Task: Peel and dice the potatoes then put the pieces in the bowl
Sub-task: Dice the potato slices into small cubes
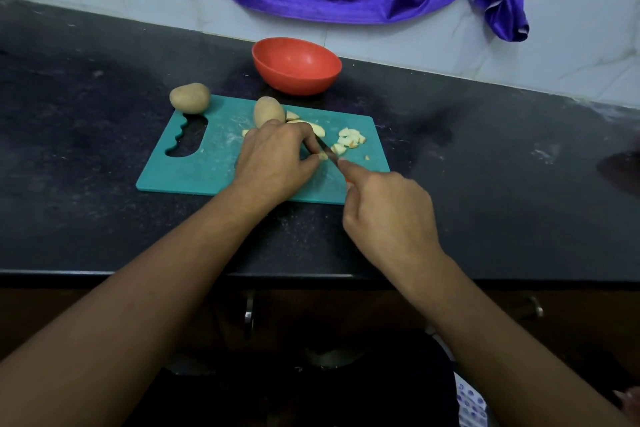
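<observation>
On the teal cutting board, under your left hand, you are pinching a small potato piece between curled fingertips. Just right of it, your right hand is gripping the knife, with the forefinger lying along its back and the blade crossing that piece. Diced pieces are lying just beyond the right forefinger. An unpeeled potato is sitting just past the left knuckles, and a second potato is lying farther left at the board's corner. The red bowl is standing beyond both hands on the dark worktop.
</observation>
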Demonstrator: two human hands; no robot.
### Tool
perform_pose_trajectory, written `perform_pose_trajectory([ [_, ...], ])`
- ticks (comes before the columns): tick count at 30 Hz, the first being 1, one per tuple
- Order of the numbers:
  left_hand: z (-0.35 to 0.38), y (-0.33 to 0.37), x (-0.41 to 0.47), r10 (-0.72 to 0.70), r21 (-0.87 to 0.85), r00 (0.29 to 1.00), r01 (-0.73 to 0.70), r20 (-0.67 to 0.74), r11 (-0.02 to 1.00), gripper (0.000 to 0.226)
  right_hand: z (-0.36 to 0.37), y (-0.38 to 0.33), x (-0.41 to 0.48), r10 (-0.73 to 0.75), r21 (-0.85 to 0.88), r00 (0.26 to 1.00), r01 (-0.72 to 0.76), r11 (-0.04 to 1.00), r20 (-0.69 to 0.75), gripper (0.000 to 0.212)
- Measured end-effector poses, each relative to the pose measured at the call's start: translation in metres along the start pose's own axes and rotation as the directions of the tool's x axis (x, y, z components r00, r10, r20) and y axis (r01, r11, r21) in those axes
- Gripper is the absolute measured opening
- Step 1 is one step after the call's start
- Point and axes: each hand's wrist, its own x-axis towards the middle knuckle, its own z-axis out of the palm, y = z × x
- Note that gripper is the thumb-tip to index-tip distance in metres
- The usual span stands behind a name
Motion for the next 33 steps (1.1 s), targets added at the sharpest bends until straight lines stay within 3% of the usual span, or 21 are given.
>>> perform_pose_trajectory([
  [7,0.0,-0.006,0.001,-0.003,-0.051,1.0,0.003,0.005,0.999,0.005,0.011,0.003,-0.002,-0.007,-0.011,1.0,0.007,1.0,0.022,0.049],
  [11,0.0,-0.007,0.0,-0.024,-0.067,1.0,0.024,0.006,0.997,0.006,0.005,0.016,0.009,0.111,0.269,0.991,-0.129,0.954,0.08,0.042],
  [14,0.001,-0.008,-0.001,-0.038,-0.083,0.999,0.037,-0.011,0.996,0.009,-0.002,0.024,0.013,0.164,0.354,0.983,-0.185,0.917,0.089,0.04],
  [20,0.002,-0.009,0.001,-0.045,-0.087,0.999,0.044,-0.009,0.995,0.01,-0.012,0.011,0.006,0.082,0.235,0.996,-0.084,0.968,0.015,0.043],
  [33,-0.001,-0.009,0.001,-0.031,-0.108,0.999,0.032,0.006,0.994,0.003,0.007,-0.002,-0.003,-0.03,-0.011,0.998,0.031,0.999,0.052,0.05],
])
